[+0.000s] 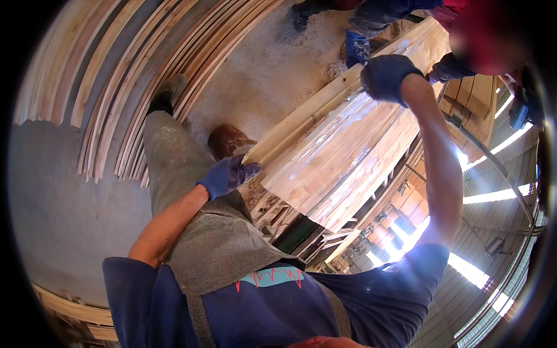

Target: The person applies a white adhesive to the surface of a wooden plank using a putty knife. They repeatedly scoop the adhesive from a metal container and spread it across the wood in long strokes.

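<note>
A long, narrow wooden strip [310, 115] runs along the left edge of a wide wooden panel [342, 156]. My left hand [228, 176], in a blue glove, has its fingers closed at the strip's near end. My right hand [386, 78], in a dark blue glove, is closed over the strip farther along, beside the panel. The right glove hides the strip beneath it. Shiny, glossy streaks lie on the panel's upper surface near the strip.
Long wooden strips [125, 87] lie in rows on the floor at the left. Another person [447, 23] stands across at the far right, with a gloved hand [451, 68] near the panel. Stacked boards [473, 101] stand beyond. Wood scraps [270, 211] lie below the panel's near end.
</note>
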{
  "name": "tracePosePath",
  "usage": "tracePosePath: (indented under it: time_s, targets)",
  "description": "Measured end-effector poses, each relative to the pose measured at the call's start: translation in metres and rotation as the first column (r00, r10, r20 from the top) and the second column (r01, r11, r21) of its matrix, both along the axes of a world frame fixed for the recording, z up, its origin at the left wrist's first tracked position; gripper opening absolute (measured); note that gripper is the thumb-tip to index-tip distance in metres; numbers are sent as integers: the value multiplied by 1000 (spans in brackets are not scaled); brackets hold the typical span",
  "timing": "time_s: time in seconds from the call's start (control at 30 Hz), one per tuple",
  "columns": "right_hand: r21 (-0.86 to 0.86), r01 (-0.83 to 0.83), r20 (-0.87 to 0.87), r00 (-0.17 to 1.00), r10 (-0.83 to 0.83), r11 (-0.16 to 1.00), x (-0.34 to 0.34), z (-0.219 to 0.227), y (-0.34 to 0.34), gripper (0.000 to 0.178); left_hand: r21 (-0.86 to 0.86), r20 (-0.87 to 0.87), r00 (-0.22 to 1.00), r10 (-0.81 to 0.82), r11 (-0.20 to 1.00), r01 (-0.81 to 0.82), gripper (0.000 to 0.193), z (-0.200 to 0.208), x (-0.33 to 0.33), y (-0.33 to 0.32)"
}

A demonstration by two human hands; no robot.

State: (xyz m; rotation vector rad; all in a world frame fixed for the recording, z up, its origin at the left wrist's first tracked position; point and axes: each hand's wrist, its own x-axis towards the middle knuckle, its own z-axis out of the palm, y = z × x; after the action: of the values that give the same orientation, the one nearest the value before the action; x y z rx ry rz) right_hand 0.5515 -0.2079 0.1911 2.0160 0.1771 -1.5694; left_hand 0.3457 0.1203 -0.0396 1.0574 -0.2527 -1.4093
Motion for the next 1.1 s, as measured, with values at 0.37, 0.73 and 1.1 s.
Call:
tracePosePath:
  time_s: [0.37,0.73,1.1]
  targets:
    - [154,69,-99,994,-54,986,-15,-8,41,22,-63,54,998,-18,998,21,38,6,14,3]
    - [382,232,-59,972,-227,895,-105,41,152,25,-59,-250,965,-76,996,64,32,-4,3,1]
    - [219,-72,135,990,43,973,-160,63,179,20,-13,-615,787,-35,999,33,43,3,8,-2]
